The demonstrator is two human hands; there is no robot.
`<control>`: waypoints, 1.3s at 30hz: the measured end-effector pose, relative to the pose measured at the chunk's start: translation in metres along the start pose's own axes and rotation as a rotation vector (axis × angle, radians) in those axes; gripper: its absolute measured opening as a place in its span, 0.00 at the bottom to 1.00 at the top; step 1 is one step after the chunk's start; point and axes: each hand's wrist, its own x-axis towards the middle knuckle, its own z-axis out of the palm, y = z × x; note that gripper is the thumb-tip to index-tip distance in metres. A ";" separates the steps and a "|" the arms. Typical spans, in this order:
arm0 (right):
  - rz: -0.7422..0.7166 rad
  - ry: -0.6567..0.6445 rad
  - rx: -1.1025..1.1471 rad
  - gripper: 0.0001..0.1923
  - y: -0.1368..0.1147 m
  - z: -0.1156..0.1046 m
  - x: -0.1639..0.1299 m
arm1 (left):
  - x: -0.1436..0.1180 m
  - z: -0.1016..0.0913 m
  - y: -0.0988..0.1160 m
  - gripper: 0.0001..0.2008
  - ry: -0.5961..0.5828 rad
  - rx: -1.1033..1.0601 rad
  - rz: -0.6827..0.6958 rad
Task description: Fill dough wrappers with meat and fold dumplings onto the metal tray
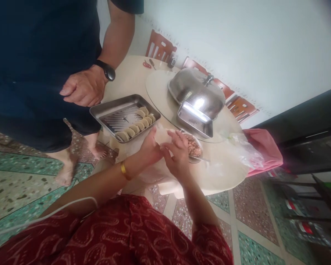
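A pale, flat dumpling wrapper (162,135) spans the space between my two hands, above the near edge of the table. My left hand (151,149), with a gold bracelet at the wrist, supports its left side with thumb and fingers. On its right edge, the fingertips of my right hand (178,152) pinch the dough. Just beyond my right hand is a bowl of minced filling (193,146), partly hidden by my fingers, with a utensil handle sticking out. To the left, a metal tray (113,116) holds folded dumplings (139,126) in rows.
A large perforated metal colander (193,86) lies upside down on the glass turntable, with a small metal pan (194,119) before it. A co-worker's closed hand (85,86) hovers beside the tray. Pink cloth (267,149) and a plastic bag (246,152) are at the right edge.
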 end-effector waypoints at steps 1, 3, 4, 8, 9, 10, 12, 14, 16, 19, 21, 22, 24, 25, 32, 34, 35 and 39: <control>-0.030 0.008 -0.007 0.10 -0.007 -0.003 -0.004 | -0.008 0.003 0.004 0.31 0.019 -0.279 -0.096; -0.084 0.000 0.022 0.09 -0.019 -0.010 -0.013 | -0.026 0.007 0.012 0.30 0.011 -0.690 -0.241; -0.107 -0.013 0.055 0.08 -0.024 -0.014 -0.017 | -0.033 0.009 0.015 0.30 0.007 -0.809 -0.278; -0.130 -0.013 0.179 0.09 -0.028 -0.032 -0.024 | -0.058 0.007 0.017 0.31 -0.001 -0.987 -0.361; -0.109 0.007 0.183 0.10 -0.025 -0.036 -0.022 | -0.062 0.005 0.015 0.31 -0.019 -0.996 -0.393; -0.065 0.002 0.169 0.10 -0.020 -0.039 -0.020 | -0.065 0.004 0.013 0.31 -0.042 -0.996 -0.426; 0.054 -0.098 0.132 0.10 -0.008 -0.043 -0.013 | -0.070 0.004 0.009 0.31 -0.072 -0.977 -0.491; 0.174 -0.342 0.179 0.12 0.003 -0.043 -0.007 | -0.072 0.006 0.005 0.30 -0.052 -0.953 -0.550; 0.241 -0.547 0.304 0.14 0.010 -0.041 -0.005 | -0.073 0.009 0.003 0.29 -0.014 -0.946 -0.606; 0.319 -0.618 0.488 0.11 0.012 -0.037 -0.006 | -0.073 0.013 0.000 0.29 -0.013 -0.962 -0.657; 0.348 -0.563 0.545 0.07 0.012 -0.034 -0.009 | -0.073 0.014 -0.002 0.30 -0.016 -0.967 -0.655; 0.350 -0.529 0.555 0.06 0.012 -0.032 -0.010 | -0.074 0.015 -0.003 0.30 -0.005 -0.970 -0.647; 0.334 -0.469 0.550 0.04 0.014 -0.026 -0.011 | -0.075 0.014 -0.005 0.28 0.046 -0.986 -0.619; 0.325 -0.449 0.537 0.04 0.015 -0.022 -0.012 | -0.075 0.014 -0.006 0.26 0.081 -1.003 -0.602; 0.178 -0.201 0.238 0.07 0.009 -0.005 -0.022 | -0.070 0.007 -0.013 0.25 0.134 -1.141 -0.482; 0.026 -0.107 0.152 0.07 -0.003 -0.010 -0.031 | -0.069 0.003 -0.014 0.27 0.061 -1.152 -0.439; -0.051 -0.091 0.132 0.06 -0.010 -0.012 -0.036 | -0.069 0.002 -0.014 0.28 0.040 -1.155 -0.415; -0.172 -0.088 0.020 0.07 -0.030 -0.019 -0.057 | -0.071 0.001 -0.011 0.29 0.056 -1.133 -0.355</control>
